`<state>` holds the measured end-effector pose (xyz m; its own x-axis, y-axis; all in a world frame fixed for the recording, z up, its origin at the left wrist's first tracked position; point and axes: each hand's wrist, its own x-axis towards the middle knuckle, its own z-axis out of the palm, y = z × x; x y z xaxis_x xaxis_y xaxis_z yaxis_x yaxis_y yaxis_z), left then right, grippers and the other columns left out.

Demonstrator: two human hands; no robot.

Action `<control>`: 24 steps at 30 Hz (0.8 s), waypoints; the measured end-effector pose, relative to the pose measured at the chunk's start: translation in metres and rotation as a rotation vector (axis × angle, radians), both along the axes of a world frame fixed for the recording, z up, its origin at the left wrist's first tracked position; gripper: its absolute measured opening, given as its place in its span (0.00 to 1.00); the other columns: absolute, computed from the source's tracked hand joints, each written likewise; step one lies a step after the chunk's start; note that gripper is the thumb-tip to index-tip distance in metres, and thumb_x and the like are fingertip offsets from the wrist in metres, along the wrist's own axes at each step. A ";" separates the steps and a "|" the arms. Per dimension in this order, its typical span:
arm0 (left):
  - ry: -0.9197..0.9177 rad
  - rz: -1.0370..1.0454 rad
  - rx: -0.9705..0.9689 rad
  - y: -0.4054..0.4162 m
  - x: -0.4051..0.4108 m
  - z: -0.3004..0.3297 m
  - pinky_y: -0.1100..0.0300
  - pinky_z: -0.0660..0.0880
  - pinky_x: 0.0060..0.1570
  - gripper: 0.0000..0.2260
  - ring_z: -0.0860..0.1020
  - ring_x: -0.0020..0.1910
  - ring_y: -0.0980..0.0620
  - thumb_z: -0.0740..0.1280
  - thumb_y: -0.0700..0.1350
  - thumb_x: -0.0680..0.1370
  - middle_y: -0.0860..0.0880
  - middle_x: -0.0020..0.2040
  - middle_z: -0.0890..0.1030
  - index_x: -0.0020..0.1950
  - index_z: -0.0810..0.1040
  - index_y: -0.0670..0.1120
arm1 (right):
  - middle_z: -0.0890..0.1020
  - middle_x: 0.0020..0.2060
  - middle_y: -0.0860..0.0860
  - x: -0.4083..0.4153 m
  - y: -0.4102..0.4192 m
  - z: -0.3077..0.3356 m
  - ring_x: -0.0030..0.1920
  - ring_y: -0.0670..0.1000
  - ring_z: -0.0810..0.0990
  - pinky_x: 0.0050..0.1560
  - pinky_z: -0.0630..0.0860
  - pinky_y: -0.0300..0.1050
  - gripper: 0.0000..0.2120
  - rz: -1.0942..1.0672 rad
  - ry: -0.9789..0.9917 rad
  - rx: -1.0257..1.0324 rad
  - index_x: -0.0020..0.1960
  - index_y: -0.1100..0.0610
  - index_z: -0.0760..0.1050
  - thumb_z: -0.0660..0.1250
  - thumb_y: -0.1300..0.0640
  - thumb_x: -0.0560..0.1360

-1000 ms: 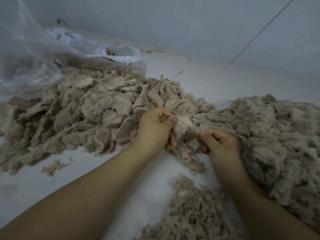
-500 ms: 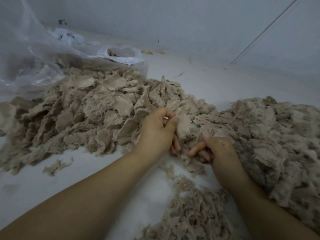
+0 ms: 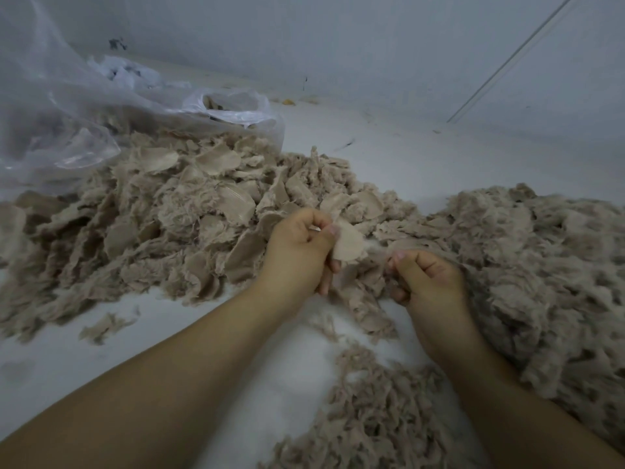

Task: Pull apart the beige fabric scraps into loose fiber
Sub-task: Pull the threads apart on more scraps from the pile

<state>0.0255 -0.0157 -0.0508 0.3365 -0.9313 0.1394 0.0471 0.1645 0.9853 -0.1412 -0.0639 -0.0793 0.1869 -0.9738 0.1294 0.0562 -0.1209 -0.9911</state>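
A broad heap of beige fabric scraps (image 3: pixel 162 218) covers the white floor at left and centre. My left hand (image 3: pixel 297 252) pinches one smooth beige scrap (image 3: pixel 348 245) between thumb and fingers. A few centimetres to its right, my right hand (image 3: pixel 426 279) has its fingers curled round a thin tuft of fibre drawn from that scrap. A large mound of loose beige fibre (image 3: pixel 548 279) lies at the right, touching my right hand. A smaller patch of pulled fibre (image 3: pixel 378 411) lies between my forearms.
A crumpled clear plastic bag (image 3: pixel 67 113) with scraps inside lies at the back left. The grey wall (image 3: pixel 338 38) rises behind the white floor (image 3: pixel 270 377). A small stray tuft (image 3: pixel 105 328) lies on the floor at left.
My right hand, half a second ago loosely spread below the scrap, has closed on fibre at the scrap's edge. My left hand has kept hold of the scrap and barely moved.
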 end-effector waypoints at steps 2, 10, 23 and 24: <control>0.079 -0.081 0.047 0.002 0.004 0.000 0.66 0.61 0.17 0.08 0.68 0.15 0.50 0.59 0.37 0.83 0.44 0.25 0.76 0.43 0.71 0.42 | 0.72 0.32 0.58 0.001 0.002 0.000 0.30 0.54 0.63 0.29 0.63 0.43 0.15 0.017 0.046 -0.034 0.35 0.53 0.82 0.66 0.59 0.80; 0.437 -0.626 0.242 0.025 -0.023 0.005 0.60 0.75 0.23 0.06 0.77 0.22 0.47 0.65 0.41 0.79 0.40 0.32 0.79 0.43 0.78 0.42 | 0.83 0.29 0.50 0.002 0.004 0.001 0.30 0.48 0.80 0.30 0.77 0.42 0.18 0.053 -0.080 0.064 0.33 0.52 0.83 0.65 0.67 0.77; -1.556 0.333 -0.115 0.016 0.025 0.015 0.62 0.58 0.27 0.09 0.76 0.30 0.41 0.72 0.30 0.59 0.40 0.35 0.77 0.35 0.77 0.39 | 0.79 0.29 0.53 0.002 0.002 -0.005 0.28 0.48 0.71 0.30 0.72 0.40 0.08 0.007 0.165 -0.078 0.38 0.55 0.83 0.71 0.59 0.76; -1.522 0.281 -0.215 0.017 0.019 0.016 0.61 0.63 0.27 0.08 0.77 0.32 0.41 0.71 0.31 0.60 0.41 0.35 0.77 0.36 0.78 0.39 | 0.80 0.29 0.52 0.002 0.003 -0.004 0.28 0.46 0.73 0.31 0.73 0.39 0.09 0.009 0.156 -0.080 0.38 0.55 0.83 0.70 0.60 0.77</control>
<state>0.0447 0.0017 -0.0348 -0.0864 -0.7834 0.6154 -0.9903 0.1352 0.0332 -0.1388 -0.0611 -0.0834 0.2199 -0.9596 0.1755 -0.0964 -0.2004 -0.9750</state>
